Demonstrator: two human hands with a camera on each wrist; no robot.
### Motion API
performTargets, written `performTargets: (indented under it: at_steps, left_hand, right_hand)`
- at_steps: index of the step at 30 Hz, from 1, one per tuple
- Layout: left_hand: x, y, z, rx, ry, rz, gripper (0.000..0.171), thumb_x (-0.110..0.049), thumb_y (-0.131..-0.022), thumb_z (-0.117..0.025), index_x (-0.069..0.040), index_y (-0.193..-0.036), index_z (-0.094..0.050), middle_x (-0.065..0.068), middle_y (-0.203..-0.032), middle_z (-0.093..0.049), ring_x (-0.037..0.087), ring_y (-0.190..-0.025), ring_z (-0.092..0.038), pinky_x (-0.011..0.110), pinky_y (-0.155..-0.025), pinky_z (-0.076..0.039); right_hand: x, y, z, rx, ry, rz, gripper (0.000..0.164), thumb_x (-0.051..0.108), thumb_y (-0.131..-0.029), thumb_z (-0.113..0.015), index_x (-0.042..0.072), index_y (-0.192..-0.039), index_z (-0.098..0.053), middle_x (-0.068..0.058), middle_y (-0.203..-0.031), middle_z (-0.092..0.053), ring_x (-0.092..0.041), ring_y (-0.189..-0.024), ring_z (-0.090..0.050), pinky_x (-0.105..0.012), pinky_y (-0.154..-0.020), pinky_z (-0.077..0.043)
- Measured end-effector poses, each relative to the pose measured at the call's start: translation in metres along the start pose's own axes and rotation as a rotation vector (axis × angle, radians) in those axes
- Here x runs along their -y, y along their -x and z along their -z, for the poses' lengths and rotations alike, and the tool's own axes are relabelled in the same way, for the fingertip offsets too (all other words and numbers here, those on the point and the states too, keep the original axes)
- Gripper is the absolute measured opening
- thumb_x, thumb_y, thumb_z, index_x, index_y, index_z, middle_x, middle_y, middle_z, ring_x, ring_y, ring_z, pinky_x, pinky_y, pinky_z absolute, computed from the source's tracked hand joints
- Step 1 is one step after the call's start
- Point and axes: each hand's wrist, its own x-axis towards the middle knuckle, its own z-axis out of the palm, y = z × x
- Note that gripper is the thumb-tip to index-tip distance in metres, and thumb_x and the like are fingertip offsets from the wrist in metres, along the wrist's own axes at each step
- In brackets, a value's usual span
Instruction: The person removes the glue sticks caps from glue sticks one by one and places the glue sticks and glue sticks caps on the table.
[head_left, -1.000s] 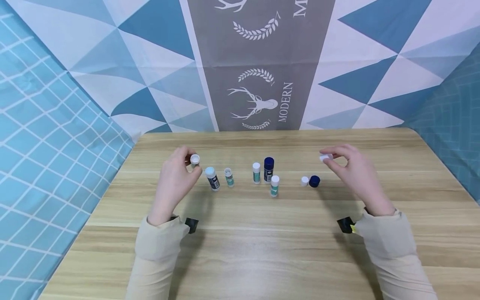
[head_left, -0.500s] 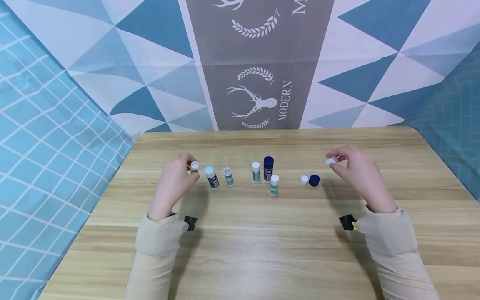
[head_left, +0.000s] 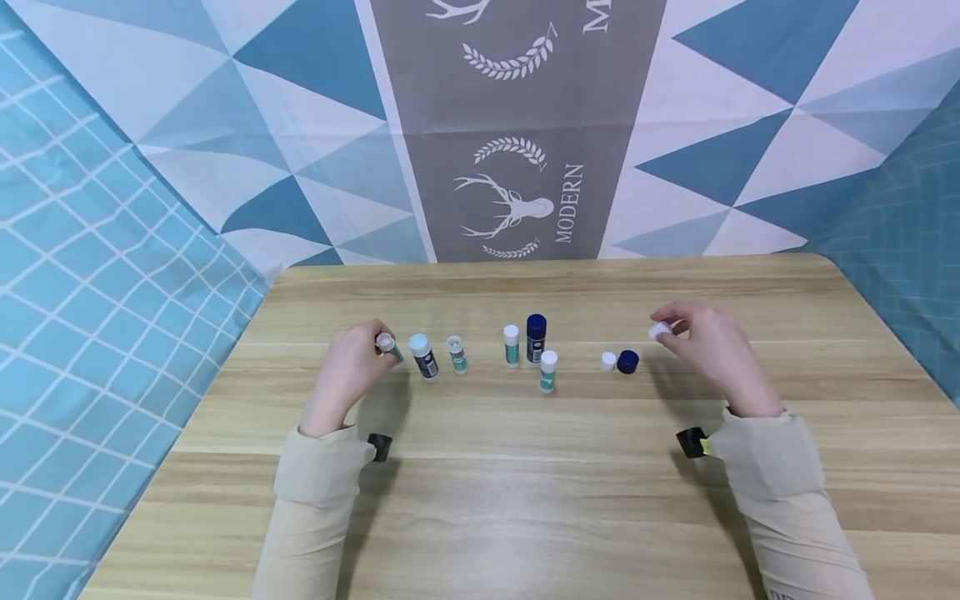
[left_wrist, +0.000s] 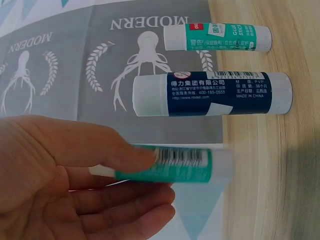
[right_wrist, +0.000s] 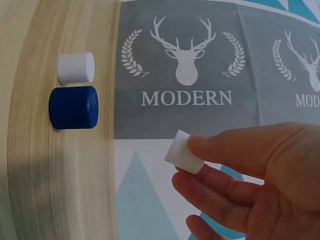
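My left hand (head_left: 343, 375) grips a small green glue stick (left_wrist: 192, 165) by thumb and fingers, its uncapped end up. Just right of it stand a larger navy glue stick (head_left: 426, 362) and another small green glue stick (head_left: 458, 358), both without caps. On the right, my right hand (head_left: 712, 354) pinches a small white cap (right_wrist: 184, 154) between thumb and fingertips, above the table. Nearest to that hand, a navy cap (head_left: 627, 362) and a white cap (head_left: 608, 362) sit side by side on the wood.
Mid-table stand three capped glue sticks: a small green one (head_left: 512, 348), a larger navy one (head_left: 536, 343) and another small green one (head_left: 548, 375) nearer the front. Behind the wooden table (head_left: 480, 500) hangs a patterned cloth (head_left: 517, 117).
My left hand has come down toward the table with the green glue stick, which now sits lower and tilts. My right hand has shifted slightly right and down, still pinching the white cap.
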Motion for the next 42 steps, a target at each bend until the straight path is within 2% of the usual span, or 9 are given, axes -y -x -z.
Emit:
performTargets:
  at_steps: [8, 13, 20, 32, 42]
  left_hand:
    - [0.003, -0.003, -0.003, 0.078, -0.044, 0.038, 0.013, -0.007, -0.076, -0.063, 0.002, -0.085, -0.061, 0.013, -0.079, -0.061, 0.021, -0.064, -0.051, 0.032, -0.060, -0.044]
    - [0.004, -0.004, -0.005, 0.118, -0.039, 0.062, 0.012, -0.005, -0.075, -0.057, 0.001, -0.086, -0.060, 0.011, -0.078, -0.059, 0.021, -0.064, -0.049, 0.030, -0.059, -0.040]
    - [0.007, -0.005, -0.007, 0.153, -0.059, 0.061, 0.018, -0.005, -0.078, -0.060, 0.002, -0.094, -0.062, 0.014, -0.086, -0.063, 0.024, -0.071, -0.054, 0.037, -0.064, -0.045]
    - [0.007, -0.009, -0.015, 0.184, -0.114, 0.078, 0.016, -0.012, -0.078, -0.063, 0.000, -0.089, -0.061, 0.010, -0.080, -0.063, 0.021, -0.066, -0.053, 0.035, -0.061, -0.044]
    - [0.006, -0.008, -0.016, 0.194, -0.134, 0.075, 0.023, -0.012, -0.079, -0.063, 0.001, -0.097, -0.061, 0.013, -0.086, -0.064, 0.021, -0.066, -0.053, 0.035, -0.060, -0.045]
  right_hand:
    - [-0.003, -0.002, -0.004, 0.090, 0.045, -0.034, 0.022, 0.017, -0.085, -0.062, 0.002, -0.101, -0.062, -0.015, -0.091, -0.064, -0.027, -0.081, -0.057, -0.039, -0.065, -0.044]
    - [-0.007, -0.005, -0.011, 0.116, 0.084, -0.029, 0.020, 0.015, -0.084, -0.063, 0.001, -0.098, -0.063, -0.013, -0.086, -0.063, -0.023, -0.074, -0.056, -0.034, -0.060, -0.043]
    - [-0.011, -0.008, -0.022, 0.123, 0.104, -0.002, 0.020, 0.007, -0.081, -0.062, -0.001, -0.099, -0.063, -0.016, -0.089, -0.064, -0.026, -0.077, -0.058, -0.040, -0.064, -0.046]
    - [-0.015, -0.011, -0.033, 0.176, 0.111, -0.023, 0.020, 0.007, -0.079, -0.063, 0.001, -0.099, -0.063, -0.016, -0.091, -0.063, -0.026, -0.077, -0.057, -0.039, -0.063, -0.045]
    - [-0.019, -0.013, -0.037, 0.200, 0.114, -0.015, 0.018, 0.006, -0.079, -0.062, 0.002, -0.097, -0.062, -0.015, -0.090, -0.063, -0.025, -0.076, -0.057, -0.039, -0.063, -0.045]
